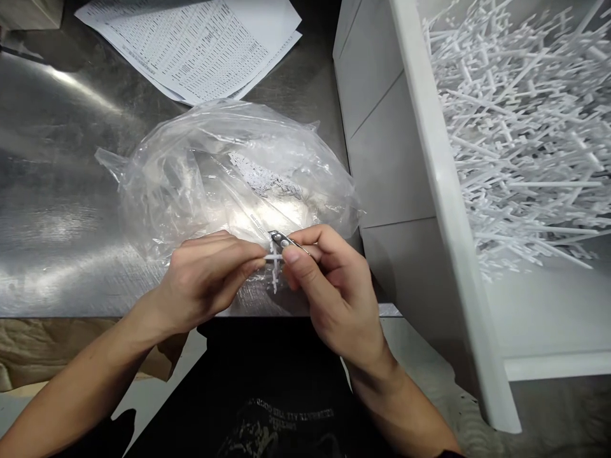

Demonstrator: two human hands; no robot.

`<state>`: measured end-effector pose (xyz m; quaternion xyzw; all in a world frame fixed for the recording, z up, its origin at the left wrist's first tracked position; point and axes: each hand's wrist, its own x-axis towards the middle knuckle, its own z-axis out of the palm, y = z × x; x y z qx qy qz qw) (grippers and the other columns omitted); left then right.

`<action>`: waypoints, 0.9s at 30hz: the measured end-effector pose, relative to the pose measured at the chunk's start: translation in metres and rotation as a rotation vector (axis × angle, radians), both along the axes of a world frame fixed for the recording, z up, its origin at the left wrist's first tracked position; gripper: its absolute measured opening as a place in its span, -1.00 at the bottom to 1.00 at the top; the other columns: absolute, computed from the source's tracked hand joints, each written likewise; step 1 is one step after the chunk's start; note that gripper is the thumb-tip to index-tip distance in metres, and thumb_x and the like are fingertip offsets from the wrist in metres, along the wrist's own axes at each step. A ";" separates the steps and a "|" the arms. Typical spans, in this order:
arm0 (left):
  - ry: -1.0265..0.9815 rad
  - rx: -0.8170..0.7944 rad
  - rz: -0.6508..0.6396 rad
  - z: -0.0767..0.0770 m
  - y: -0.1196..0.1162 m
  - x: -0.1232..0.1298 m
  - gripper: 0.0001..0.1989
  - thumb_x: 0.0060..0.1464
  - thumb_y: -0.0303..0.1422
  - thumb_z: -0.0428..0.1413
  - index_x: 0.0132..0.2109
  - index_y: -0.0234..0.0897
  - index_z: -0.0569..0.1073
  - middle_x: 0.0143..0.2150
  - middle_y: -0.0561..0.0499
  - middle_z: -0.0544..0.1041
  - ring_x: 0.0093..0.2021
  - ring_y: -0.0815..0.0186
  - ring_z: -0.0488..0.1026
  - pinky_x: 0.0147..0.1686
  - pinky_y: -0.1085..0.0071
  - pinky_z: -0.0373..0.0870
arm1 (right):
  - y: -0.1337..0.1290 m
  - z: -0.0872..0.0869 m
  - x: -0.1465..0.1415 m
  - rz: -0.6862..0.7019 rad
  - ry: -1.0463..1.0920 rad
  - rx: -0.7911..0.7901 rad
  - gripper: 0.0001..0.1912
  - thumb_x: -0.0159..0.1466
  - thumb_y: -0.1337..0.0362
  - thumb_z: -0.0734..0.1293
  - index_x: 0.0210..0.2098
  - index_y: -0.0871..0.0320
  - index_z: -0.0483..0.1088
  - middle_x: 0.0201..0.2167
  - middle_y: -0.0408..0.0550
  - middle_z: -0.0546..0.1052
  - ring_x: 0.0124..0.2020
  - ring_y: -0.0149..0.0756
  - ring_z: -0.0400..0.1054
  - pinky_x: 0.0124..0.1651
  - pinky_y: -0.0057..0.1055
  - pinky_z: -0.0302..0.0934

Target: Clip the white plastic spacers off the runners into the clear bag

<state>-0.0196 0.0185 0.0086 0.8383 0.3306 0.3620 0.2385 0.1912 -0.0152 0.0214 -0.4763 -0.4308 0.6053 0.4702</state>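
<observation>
My left hand (210,270) pinches one end of a small white plastic sprue (275,273), which has a straight stem and little pieces branching across it. Held in my right hand (334,280) is a metal nail clipper (281,239), its jaws at the upper end of the sprue's cross branch. My right thumb and fingers also lie close to the stem's other end; whether they touch it is hidden. Just beyond both hands lies a clear plastic bag (176,178), with many tiny white pieces (262,177) showing at its middle.
A white bin (548,305) on the right holds a heap of white plastic sprues (520,140), and its tall wall (396,152) borders the work area. Printed sheets (205,48) lie at the back of the metal table (52,191). Brown paper (28,350) shows below its front edge.
</observation>
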 end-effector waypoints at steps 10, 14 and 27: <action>-0.063 -0.048 0.145 0.009 -0.006 -0.004 -0.92 0.43 -0.44 0.35 -0.01 -0.17 0.64 -0.24 0.10 0.74 -0.39 0.45 0.62 -0.39 0.50 0.60 | -0.022 0.001 0.017 0.020 -0.043 0.056 -0.92 0.56 0.19 0.47 -0.09 0.03 0.54 -0.46 -0.25 0.38 -0.47 -0.37 0.22 -0.42 -0.39 0.15; -0.078 -0.029 0.169 0.010 -0.008 -0.003 -0.88 0.41 -0.47 0.35 0.00 -0.14 0.67 -0.26 0.12 0.72 -0.39 0.45 0.62 -0.40 0.49 0.59 | -0.023 0.000 0.017 0.036 -0.080 0.061 -0.91 0.57 0.19 0.45 -0.10 0.02 0.52 -0.47 -0.26 0.37 -0.48 -0.37 0.21 -0.43 -0.39 0.14; -0.047 0.009 0.171 0.008 -0.007 -0.003 -0.89 0.42 -0.46 0.34 -0.01 -0.13 0.66 -0.31 0.16 0.69 -0.42 0.46 0.60 -0.42 0.50 0.57 | -0.023 -0.003 0.014 0.049 -0.239 0.157 -0.94 0.61 0.20 0.40 -0.02 0.01 0.49 -0.47 -0.26 0.39 -0.50 -0.37 0.23 -0.44 -0.35 0.12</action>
